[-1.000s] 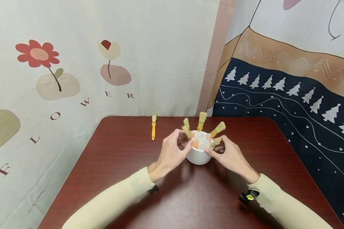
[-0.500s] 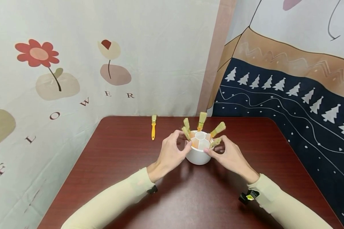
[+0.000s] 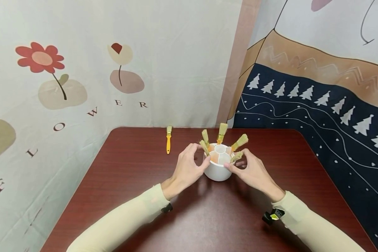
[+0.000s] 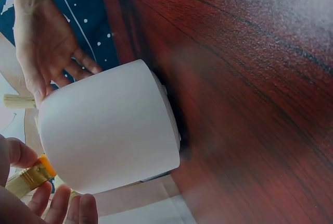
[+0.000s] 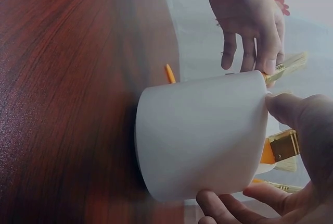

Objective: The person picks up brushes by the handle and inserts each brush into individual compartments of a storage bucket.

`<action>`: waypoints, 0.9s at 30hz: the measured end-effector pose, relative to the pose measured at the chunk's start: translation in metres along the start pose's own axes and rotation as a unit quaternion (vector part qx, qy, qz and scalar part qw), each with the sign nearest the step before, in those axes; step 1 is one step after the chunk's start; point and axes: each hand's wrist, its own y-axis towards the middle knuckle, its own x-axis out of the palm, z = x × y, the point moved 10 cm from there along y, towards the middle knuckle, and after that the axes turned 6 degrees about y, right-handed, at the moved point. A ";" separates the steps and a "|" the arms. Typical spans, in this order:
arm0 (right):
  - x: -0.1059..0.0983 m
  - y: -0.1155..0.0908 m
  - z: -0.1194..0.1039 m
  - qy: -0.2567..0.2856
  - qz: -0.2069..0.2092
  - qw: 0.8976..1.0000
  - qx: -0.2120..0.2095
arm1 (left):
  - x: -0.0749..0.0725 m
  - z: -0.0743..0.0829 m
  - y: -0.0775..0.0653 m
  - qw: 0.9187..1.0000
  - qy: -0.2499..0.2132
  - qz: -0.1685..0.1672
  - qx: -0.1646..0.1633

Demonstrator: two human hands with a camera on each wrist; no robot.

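Note:
A round white desk organizer (image 3: 218, 172) with divided compartments stands upright on the table. Several paintbrushes lean outward in its outer compartments, bristles up, among them a rear brush (image 3: 222, 131) and a right brush (image 3: 240, 141). My left hand (image 3: 189, 167) holds the organizer's left side, thumb at the rim, beside a left brush (image 3: 204, 147). On the opposite side my right hand (image 3: 255, 171) grips it, with the thumb on the front rim and fingers round the wall, near a low brush (image 3: 237, 156). The far fingers are partly hidden in the head view.
Another paintbrush (image 3: 168, 140) with a yellow handle lies on the dark red table (image 3: 129, 168), left of the organizer near the back edge. A printed cloth (image 3: 176, 70) hangs behind the table, and a dark blue patterned one (image 3: 302, 105) on the right.
The left-front brush's bristles have shifted slightly, and the head view has drifted a little. Both hands and the organizer stay in place.

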 end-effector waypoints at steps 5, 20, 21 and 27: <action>0.000 0.000 -0.001 -0.003 -0.002 1.000 0.002 | -0.001 0.001 -0.002 1.000 0.009 -0.005 0.007; 0.000 -0.001 -0.001 -0.004 0.001 1.000 -0.006 | -0.008 -0.008 -0.007 0.997 0.067 -0.010 0.029; 0.000 -0.001 -0.001 -0.004 0.001 1.000 -0.007 | -0.010 -0.009 -0.007 0.997 0.074 -0.008 0.031; 0.000 -0.001 -0.001 -0.005 0.002 1.000 -0.013 | -0.018 -0.024 -0.004 0.994 0.099 -0.005 0.036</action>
